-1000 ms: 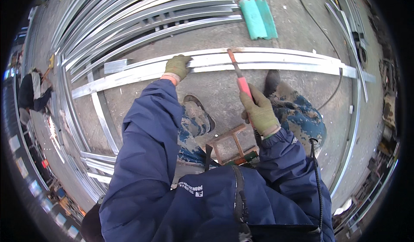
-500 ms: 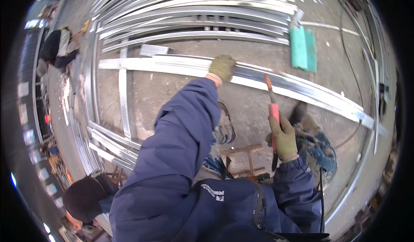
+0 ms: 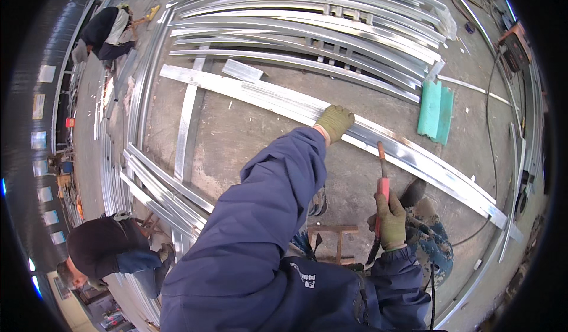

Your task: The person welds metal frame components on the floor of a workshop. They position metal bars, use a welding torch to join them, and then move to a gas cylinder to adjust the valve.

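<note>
My left hand, in an olive work glove, has its fingers wrapped over a long shiny metal channel that slants across the floor in front of me. My gloved right hand grips a welding torch by its red handle. The torch's orange-brown nozzle points up and away from me, close to the channel's near edge, to the right of my left hand. Whether the nozzle touches the metal I cannot tell. A dark cable runs down from below the right hand. A short metal offcut lies beside the channel's far side.
Rows of metal channels lie beyond, with more bars at the left. A folded green sheet is at the right. One person bends low at near left; another crouches far left near sparks. A small rusty stool frame stands below me.
My view has turned, so the channel slants more steeply and more of the person at near left shows. My left hand stays on the channel and the torch stays in my right hand.
</note>
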Tool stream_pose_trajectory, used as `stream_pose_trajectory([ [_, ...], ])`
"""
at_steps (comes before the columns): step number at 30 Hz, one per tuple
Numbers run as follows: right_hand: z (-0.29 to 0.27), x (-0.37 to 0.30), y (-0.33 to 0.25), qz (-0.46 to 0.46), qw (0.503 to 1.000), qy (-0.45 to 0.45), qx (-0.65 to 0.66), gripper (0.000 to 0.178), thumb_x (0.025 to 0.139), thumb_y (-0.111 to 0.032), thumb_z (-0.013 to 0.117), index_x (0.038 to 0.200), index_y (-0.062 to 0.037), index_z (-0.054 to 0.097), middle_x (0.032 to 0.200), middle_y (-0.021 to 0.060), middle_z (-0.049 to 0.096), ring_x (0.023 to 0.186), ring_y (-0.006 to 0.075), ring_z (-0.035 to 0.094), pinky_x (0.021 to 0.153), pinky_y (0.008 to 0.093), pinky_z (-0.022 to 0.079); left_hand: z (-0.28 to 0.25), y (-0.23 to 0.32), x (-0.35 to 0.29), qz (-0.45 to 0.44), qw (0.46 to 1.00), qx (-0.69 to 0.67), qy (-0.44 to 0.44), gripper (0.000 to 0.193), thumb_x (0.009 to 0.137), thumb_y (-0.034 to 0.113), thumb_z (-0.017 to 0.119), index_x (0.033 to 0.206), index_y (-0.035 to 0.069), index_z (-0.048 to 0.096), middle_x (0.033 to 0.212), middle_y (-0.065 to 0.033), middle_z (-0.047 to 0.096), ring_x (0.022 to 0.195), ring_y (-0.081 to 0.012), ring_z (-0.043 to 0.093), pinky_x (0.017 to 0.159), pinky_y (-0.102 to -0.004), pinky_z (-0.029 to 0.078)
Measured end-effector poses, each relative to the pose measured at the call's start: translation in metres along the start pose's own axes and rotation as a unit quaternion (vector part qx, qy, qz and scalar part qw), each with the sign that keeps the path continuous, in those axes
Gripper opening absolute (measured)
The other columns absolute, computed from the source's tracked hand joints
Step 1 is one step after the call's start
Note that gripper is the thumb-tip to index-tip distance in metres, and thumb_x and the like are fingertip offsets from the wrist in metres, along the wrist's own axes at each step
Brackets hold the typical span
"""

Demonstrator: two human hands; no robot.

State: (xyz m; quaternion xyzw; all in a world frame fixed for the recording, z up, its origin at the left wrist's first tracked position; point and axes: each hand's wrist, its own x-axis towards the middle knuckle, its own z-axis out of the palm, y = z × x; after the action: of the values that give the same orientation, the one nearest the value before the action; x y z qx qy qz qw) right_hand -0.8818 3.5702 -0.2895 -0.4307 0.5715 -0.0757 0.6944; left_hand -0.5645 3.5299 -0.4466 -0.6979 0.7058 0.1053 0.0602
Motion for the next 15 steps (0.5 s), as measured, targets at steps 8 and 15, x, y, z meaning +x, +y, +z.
stream_pose_trajectory([
  [8,0.003,-0.003,-0.002,0.011,1.0,-0.013,-0.002,0.047,0.102,-0.039,0.067,0.134,-0.0044,0.063,0.089,0.0052,0.069,0.053,0.0141,0.063,0.045,0.0294,0.047,-0.003,-0.002,-0.009,-0.008,1.0,-0.019,0.016,0.051,0.08,0.021,0.076,0.128,0.01,0.063,0.126,-0.01,0.068,0.122,-0.0305,0.063,0.105,-0.0438,0.046],
  [15,0.01,0.008,-0.006,0.013,0.999,-0.034,-0.024,0.049,0.101,-0.044,0.067,0.126,-0.0013,0.067,0.08,0.0049,0.067,0.052,0.0149,0.062,0.046,0.0297,0.047,-0.088,0.028,-0.021,-0.127,0.965,-0.139,-0.182,0.052,0.09,0.041,0.072,0.127,0.006,0.065,0.119,-0.0171,0.072,0.112,-0.0369,0.069,0.096,-0.0469,0.053],
])
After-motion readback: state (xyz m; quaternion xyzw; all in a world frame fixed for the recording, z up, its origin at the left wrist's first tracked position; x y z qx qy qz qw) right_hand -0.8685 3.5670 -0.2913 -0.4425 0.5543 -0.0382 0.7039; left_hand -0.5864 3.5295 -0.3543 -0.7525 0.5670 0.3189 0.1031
